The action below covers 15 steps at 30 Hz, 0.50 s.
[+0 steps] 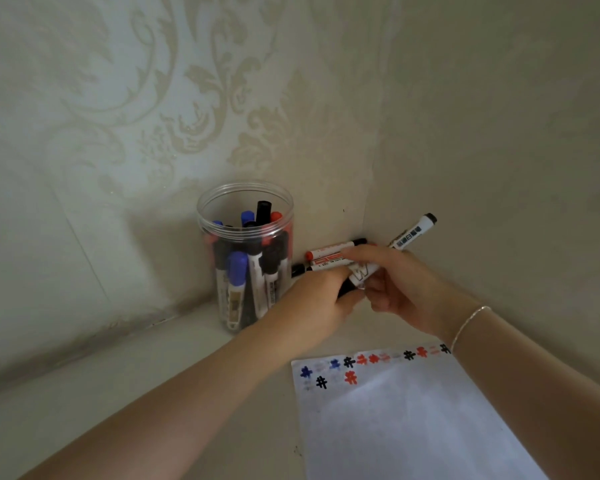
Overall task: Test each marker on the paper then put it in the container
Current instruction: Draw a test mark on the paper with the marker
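Observation:
Both hands meet on one white marker with a black end (411, 233), held slanted above the table corner. My right hand (392, 289) grips its barrel. My left hand (317, 297) grips its lower, cap end, which is mostly hidden by the fingers. A clear plastic container (246, 209) stands just left of the hands, holding several blue, black and red markers. A few loose markers (329, 252) lie in the corner behind my hands. The white paper (406, 417) lies in front of me, with blue, black and red test marks along its far edge.
Patterned wallpaper walls close in the corner on the left and right. The pale table top (125, 386) stretches to the left of the paper. A thin bracelet (470, 322) sits on my right wrist.

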{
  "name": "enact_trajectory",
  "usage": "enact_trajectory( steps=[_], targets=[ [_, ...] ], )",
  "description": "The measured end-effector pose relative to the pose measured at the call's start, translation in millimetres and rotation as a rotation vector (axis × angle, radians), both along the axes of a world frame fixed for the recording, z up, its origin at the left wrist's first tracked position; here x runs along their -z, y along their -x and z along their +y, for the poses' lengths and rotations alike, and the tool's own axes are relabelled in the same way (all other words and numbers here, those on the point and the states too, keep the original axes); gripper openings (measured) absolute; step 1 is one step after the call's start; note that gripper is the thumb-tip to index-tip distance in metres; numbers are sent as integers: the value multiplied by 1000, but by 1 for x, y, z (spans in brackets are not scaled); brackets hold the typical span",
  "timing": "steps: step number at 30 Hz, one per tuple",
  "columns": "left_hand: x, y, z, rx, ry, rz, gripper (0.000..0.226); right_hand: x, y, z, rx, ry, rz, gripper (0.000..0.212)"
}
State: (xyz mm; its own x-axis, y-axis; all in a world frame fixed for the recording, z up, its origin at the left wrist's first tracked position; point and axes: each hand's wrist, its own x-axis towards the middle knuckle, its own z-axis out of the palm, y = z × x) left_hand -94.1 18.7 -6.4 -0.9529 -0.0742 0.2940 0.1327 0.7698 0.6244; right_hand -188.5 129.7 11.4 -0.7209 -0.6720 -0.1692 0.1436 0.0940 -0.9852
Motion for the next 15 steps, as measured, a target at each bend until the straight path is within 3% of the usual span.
enact_trajectory(
  steps=[2, 4, 6, 8, 11, 15],
  targets=[
    [-2, 1, -1, 15, 20, -62, 24, 2, -3, 0, -76, -57, 52, 25],
    [-4, 2, -2, 61, -154, -162, 14, 5, -2, 0, -83, -67, 129, 38],
    [-8, 1, -2, 90, -312, -217, 17, 6, -2, 1, -83, -72, 178, 34],
    [-10, 1, 1, 100, -272, -204, 30, 5, 0, 3, -113, -49, 165, 22],
    [-7, 3, 1, 102, -161, -110, 34, 2, 4, 8, -206, 19, 131, 33],
    [1, 6, -2, 154, -320, -117, 38, 2, 8, 11, -252, 76, 114, 42]
  ],
)
